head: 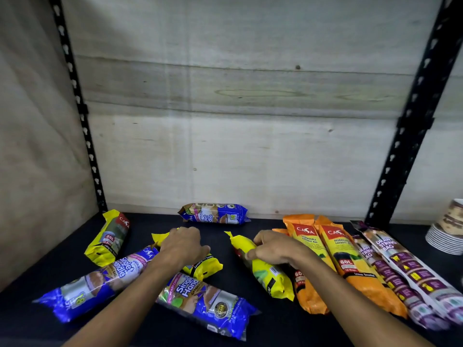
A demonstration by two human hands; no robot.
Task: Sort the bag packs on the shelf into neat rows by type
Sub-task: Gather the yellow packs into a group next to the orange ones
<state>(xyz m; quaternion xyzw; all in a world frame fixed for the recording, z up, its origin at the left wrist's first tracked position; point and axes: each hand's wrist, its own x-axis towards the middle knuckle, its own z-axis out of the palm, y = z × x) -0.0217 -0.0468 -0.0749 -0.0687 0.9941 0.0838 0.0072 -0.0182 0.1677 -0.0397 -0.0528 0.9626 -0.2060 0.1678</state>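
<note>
Bag packs lie scattered on a dark shelf (pixel 250 329). My left hand (pixel 184 245) grips a yellow pack (pixel 205 267) near the middle. My right hand (pixel 273 247) grips another yellow pack (pixel 268 274) just to the right. A third yellow pack (pixel 106 237) lies at the left. Blue single-handle packs lie at the front left (pixel 100 281), front centre (pixel 208 304) and against the back wall (pixel 215 214). Orange packs (pixel 350 264) lie side by side at the right, with two purple draw-string packs (pixel 406 271) beyond them.
A wooden back wall (pixel 250 121) closes the shelf. Black perforated uprights stand at the left (pixel 80 116) and right (pixel 413 126). A stack of paper plates and cups (pixel 448 231) sits at the far right edge.
</note>
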